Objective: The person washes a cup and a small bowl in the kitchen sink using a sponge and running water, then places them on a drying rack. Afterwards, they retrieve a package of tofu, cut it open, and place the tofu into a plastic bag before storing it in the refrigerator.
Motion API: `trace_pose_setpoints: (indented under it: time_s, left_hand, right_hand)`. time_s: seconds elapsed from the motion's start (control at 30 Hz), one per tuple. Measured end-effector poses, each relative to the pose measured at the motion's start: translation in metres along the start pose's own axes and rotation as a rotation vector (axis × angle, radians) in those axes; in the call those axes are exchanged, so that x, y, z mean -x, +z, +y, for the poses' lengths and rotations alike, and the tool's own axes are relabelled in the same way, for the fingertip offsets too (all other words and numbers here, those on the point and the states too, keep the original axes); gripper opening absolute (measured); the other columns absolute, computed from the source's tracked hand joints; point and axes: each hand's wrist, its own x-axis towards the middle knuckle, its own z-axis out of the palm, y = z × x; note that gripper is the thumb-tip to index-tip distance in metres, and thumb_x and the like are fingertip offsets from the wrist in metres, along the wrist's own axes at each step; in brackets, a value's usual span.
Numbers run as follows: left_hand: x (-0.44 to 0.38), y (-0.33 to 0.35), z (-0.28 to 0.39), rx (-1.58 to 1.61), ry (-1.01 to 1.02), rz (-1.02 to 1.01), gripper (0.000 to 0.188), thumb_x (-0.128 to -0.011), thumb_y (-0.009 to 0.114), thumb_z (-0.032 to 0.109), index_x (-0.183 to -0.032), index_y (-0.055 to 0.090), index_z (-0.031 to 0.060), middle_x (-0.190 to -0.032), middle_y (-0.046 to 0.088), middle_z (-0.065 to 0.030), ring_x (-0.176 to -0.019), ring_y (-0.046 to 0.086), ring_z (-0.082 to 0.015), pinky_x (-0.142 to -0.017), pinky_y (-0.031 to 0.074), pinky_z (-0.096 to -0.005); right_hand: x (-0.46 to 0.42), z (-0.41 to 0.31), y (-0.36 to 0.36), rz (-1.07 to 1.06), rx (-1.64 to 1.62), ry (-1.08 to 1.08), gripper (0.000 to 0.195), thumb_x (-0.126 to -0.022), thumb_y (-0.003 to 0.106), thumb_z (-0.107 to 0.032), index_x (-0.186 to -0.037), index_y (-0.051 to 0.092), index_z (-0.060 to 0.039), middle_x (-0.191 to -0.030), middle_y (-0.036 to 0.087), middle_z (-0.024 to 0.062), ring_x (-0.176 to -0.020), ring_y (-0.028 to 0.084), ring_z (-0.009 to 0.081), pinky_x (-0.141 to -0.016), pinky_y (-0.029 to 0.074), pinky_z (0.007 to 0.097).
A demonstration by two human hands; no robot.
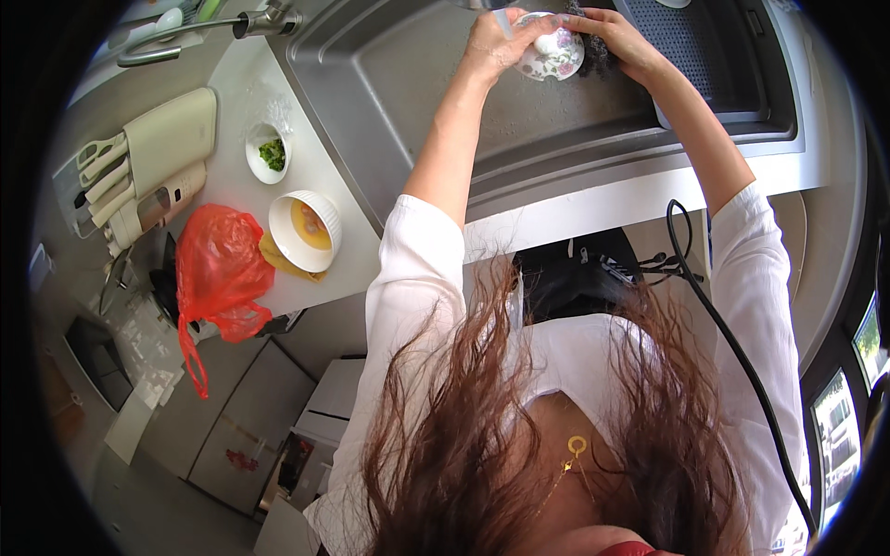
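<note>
At the top of the head view, my left hand point(495, 47) grips the left side of a white ceramic lid with a floral pattern point(556, 64). The lid has a round white knob and a small notch in its lower rim. From the other side, the fingertips of my right hand point(620, 43) touch the lid's upper right edge. Both hands are over a grey sink point(445, 83), and my left hand looks wet. Water runs from a faucet head point(480, 3) onto or beside my left hand. Dark, lacy material point(596, 59) shows between the lid and my right hand; its kind is unclear.
A perforated drain tray point(685, 59) sits in the sink's right part. On the left counter stand a small bowl with chopped greens point(252, 158), a ribbed bowl with raw egg point(281, 233), a red plastic bag point(221, 257) and a knife block point(174, 139). A metal spout point(201, 28) reaches leftward.
</note>
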Motion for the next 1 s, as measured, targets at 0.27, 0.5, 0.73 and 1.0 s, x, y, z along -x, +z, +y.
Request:
trace_pose_setpoints:
  time_s: [0.27, 0.5, 0.73, 1.0]
  left_hand:
    - [0.030, -0.020, 0.002, 0.462, -0.034, -0.139, 0.026, -0.091, 0.054, 0.013, -0.109, 0.054, -0.0055, -0.101, 0.062, -0.0115, -0.092, 0.062, -0.0190, -0.082, 0.052, -0.0347]
    - [0.048, -0.003, -0.007, 0.686, 0.024, 0.221, 0.024, -0.089, 0.052, 0.005, -0.110, 0.053, -0.0056, -0.100, 0.062, -0.0124, -0.091, 0.062, -0.0201, -0.082, 0.052, -0.0348]
    - [0.053, 0.034, -0.016, 0.544, 0.060, 0.559, 0.013, -0.091, 0.050, 0.008, -0.100, 0.054, -0.0007, -0.091, 0.061, -0.0072, -0.080, 0.059, -0.0137, -0.073, 0.050, -0.0286]
    - [0.013, 0.027, -0.047, 0.867, 0.125, 0.414, 0.020, -0.093, 0.053, 0.013, -0.106, 0.053, -0.0016, -0.097, 0.060, -0.0083, -0.086, 0.061, -0.0166, -0.075, 0.051, -0.0319]
  right_hand:
    - [-0.012, -0.020, 0.002, -0.032, 0.283, 0.009, 0.023, -0.086, 0.066, -0.025, -0.084, 0.065, -0.0020, -0.065, 0.059, -0.0004, -0.053, 0.051, 0.0075, -0.048, 0.039, 0.0244]
    - [0.008, -0.027, 0.056, 0.306, 0.698, -0.385, 0.020, -0.079, 0.062, -0.015, -0.082, 0.059, 0.0046, -0.075, 0.058, 0.0130, -0.064, 0.060, 0.0248, -0.059, 0.047, 0.0356]
    - [-0.026, 0.000, 0.061, 0.339, 0.919, -0.648, 0.015, -0.075, 0.058, -0.011, -0.083, 0.061, 0.0020, -0.084, 0.059, 0.0231, -0.083, 0.058, 0.0393, -0.075, 0.046, 0.0451]
    - [-0.011, 0.004, 0.014, 0.138, -0.065, 0.081, 0.019, -0.084, 0.064, -0.022, -0.087, 0.062, -0.0034, -0.064, 0.061, 0.0083, -0.045, 0.059, 0.0189, -0.037, 0.048, 0.0315]
